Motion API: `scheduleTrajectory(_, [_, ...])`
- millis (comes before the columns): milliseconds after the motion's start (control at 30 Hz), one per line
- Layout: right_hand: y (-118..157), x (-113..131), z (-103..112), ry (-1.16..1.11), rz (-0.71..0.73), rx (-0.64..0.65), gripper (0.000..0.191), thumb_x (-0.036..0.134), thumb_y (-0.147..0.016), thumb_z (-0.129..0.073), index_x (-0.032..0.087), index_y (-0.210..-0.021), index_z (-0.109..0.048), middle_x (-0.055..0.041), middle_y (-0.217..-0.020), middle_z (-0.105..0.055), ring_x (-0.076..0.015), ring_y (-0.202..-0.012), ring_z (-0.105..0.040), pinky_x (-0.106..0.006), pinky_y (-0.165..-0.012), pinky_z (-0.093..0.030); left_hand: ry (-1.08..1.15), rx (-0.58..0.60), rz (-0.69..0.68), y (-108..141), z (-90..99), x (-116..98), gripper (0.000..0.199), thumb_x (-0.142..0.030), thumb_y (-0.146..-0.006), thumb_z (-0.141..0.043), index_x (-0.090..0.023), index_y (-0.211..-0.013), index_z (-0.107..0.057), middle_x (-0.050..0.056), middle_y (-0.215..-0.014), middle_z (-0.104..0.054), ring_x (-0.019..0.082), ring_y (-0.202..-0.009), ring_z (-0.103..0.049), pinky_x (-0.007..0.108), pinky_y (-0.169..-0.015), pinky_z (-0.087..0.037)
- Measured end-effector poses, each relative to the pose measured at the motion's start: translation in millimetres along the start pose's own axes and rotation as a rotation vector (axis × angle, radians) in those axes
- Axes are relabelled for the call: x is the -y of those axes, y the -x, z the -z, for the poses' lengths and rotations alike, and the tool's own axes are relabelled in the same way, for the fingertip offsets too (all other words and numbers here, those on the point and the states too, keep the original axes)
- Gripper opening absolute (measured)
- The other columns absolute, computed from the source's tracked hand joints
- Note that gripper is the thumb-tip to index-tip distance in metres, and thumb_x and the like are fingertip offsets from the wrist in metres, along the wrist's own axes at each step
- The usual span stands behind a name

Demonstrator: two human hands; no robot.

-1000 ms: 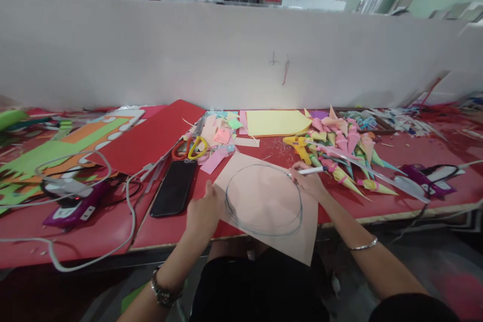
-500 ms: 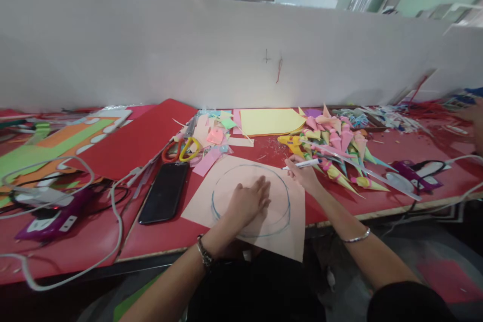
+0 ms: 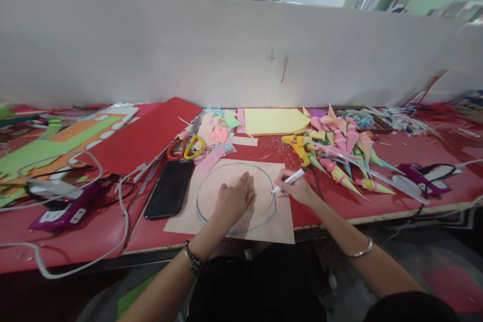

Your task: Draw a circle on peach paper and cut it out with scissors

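Observation:
A pale pink sheet of paper (image 3: 181, 216) lies in front of me at the table's near edge, its front side slightly over it. A large, rough circle in blue-grey line (image 3: 277, 207) is drawn on it, doubled in places. My left hand (image 3: 234, 196) rests on the paper inside the circle, fingers stretched out. Between the fingers of my right hand (image 3: 298, 188) is a white marker (image 3: 295, 176), tilted, its dark tip at the circle's right side. Whether the tip touches the paper I cannot tell.
Left of the paper are a black phone (image 3: 169, 189), scissors (image 3: 194, 147), red sheets (image 3: 147, 136) and a purple power strip (image 3: 66, 211) with white cables. A yellow glue gun (image 3: 297, 147) and many paper cones (image 3: 339, 141) lie to the right. Yellow paper (image 3: 275, 121) lies behind.
The paper has turned and shifted left with my left hand on it. My right hand has moved the marker from beyond the circle to its right-hand line, tip now pointing down.

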State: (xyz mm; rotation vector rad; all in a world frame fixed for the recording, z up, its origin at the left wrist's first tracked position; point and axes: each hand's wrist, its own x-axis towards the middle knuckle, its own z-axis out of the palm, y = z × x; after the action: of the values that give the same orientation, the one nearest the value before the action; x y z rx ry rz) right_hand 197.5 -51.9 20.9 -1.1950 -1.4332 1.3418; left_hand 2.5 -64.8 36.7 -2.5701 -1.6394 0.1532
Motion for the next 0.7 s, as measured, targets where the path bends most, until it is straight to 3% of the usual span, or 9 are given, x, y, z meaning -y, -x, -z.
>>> scheduleTrajectory(133, [19,-8,-5,-0.008,-0.048,0.044,0.027,0.037,-0.068,-0.056,0.019,-0.056,-0.04,0.0077,-0.046,-0.038,-0.0051,-0.038,-0.035,-0.021,-0.039,-0.043,0.014,-0.015,-0.005,-1,-2.1,0,0.05,-0.041,-0.084,-0.029,-0.022,-0.13,-0.032,0.011,-0.138,-0.03,0.02,-0.076,-0.061,0.039,-0.071,-0.042])
scheduleTrajectory(267, [27,-13,-4,0.095,0.033,0.038,0.025,0.03,-0.072,-0.051,0.018,-0.054,-0.038,0.0068,-0.045,-0.037,-0.0056,-0.04,-0.033,-0.018,-0.038,-0.034,0.021,-0.027,-0.023,0,-4.9,2,0.05,-0.044,-0.084,-0.027,-0.025,-0.13,-0.031,0.009,-0.138,-0.029,0.02,-0.077,-0.061,0.04,-0.072,-0.041])
scheduleTrajectory(400, [28,-15,-4,0.23,0.092,0.029,0.025,0.027,-0.073,-0.049,0.018,-0.053,-0.038,0.0061,-0.045,-0.038,-0.0067,-0.041,-0.035,-0.019,-0.039,-0.028,0.02,-0.03,-0.031,1,-6.3,2,0.051,-0.044,-0.084,-0.025,-0.024,-0.13,-0.03,0.009,-0.139,-0.029,0.021,-0.077,-0.061,0.041,-0.071,-0.041])
scheduleTrajectory(700, [9,-18,5,0.342,0.182,-0.031,0.025,0.028,-0.074,-0.048,0.018,-0.053,-0.038,0.0053,-0.048,-0.038,-0.0077,-0.044,-0.036,-0.02,-0.042,-0.028,0.033,-0.022,-0.019,0,-4.4,0,0.05,-0.043,-0.084,-0.028,-0.025,-0.13,-0.032,0.008,-0.139,-0.029,0.02,-0.076,-0.061,0.039,-0.071,-0.041])
